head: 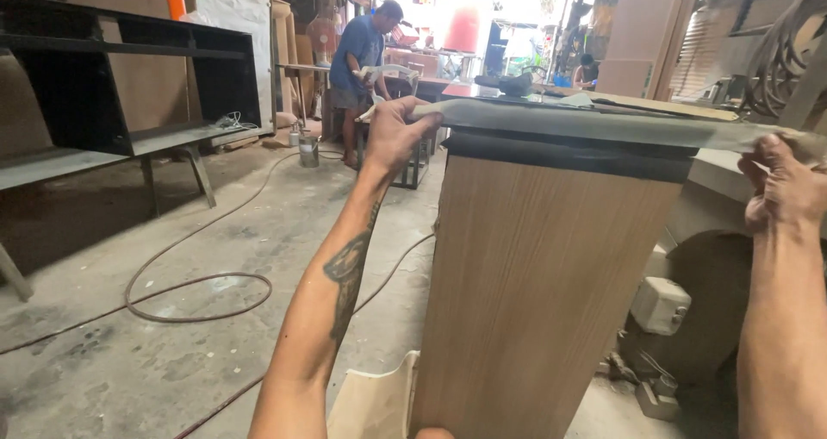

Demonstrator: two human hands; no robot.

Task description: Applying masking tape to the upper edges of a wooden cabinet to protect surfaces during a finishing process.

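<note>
One pale edging strip [594, 124] lies along the top edge of one upright wood-grain panel [534, 292], its long axis running left to right. The left hand [396, 133] pinches its left end in closed fingers; the right hand [788, 189] grips its right end.

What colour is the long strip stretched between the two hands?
Pale grey-white, the long thin strip along the wood-grain panel's top edge; head view.
</note>
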